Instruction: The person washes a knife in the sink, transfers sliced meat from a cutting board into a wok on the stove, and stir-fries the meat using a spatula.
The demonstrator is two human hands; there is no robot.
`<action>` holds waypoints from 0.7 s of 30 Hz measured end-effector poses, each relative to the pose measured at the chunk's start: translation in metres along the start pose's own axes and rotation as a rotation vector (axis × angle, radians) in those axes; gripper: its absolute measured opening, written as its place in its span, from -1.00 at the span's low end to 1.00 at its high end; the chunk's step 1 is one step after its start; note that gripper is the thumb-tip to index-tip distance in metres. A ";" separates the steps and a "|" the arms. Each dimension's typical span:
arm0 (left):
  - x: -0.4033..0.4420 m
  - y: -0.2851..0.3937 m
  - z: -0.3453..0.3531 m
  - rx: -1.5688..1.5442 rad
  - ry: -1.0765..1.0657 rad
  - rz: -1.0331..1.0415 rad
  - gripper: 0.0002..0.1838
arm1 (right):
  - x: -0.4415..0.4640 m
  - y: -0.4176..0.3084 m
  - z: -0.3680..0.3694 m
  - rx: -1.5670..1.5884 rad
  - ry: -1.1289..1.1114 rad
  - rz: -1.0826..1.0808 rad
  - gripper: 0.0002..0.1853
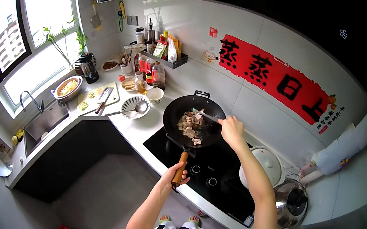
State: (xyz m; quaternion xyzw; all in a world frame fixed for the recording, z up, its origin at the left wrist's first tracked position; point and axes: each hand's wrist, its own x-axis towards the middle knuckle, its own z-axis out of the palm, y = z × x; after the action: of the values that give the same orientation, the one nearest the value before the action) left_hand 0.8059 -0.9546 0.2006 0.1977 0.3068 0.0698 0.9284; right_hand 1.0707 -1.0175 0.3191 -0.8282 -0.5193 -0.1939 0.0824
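A black wok (171,118) sits on the cooktop with chopped, lightly browned meat pieces (189,124) in its middle. My left hand (170,176) is closed round the wok's wooden handle (180,168), which points toward me. In my right hand (232,129) is a spatula (210,117), its handle mostly hidden in the grip. The spatula's tip reaches into the wok at the upper edge of the meat. Left of the wok stand a striped bowl (128,112) with a ladle (141,106) lying in it and a small white bowl (154,94).
Right of the wok, a lidded white pot (266,166) stands on the black cooktop (164,151); beyond it is a steel pan with a glass lid (290,202). A cutting board (111,98) holds a knife (102,102) and chopped ingredients. The sink (46,121) lies at left.
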 end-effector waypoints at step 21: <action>0.003 -0.003 -0.002 -0.024 -0.039 0.011 -0.64 | -0.083 0.012 -0.018 0.105 -0.289 0.076 -0.79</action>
State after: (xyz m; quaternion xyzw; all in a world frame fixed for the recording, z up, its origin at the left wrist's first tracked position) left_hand 0.8071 -0.9558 0.1966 0.1896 0.2866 0.0747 0.9361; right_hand 1.0451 -1.0980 0.3023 -0.8610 -0.5036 -0.0422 0.0572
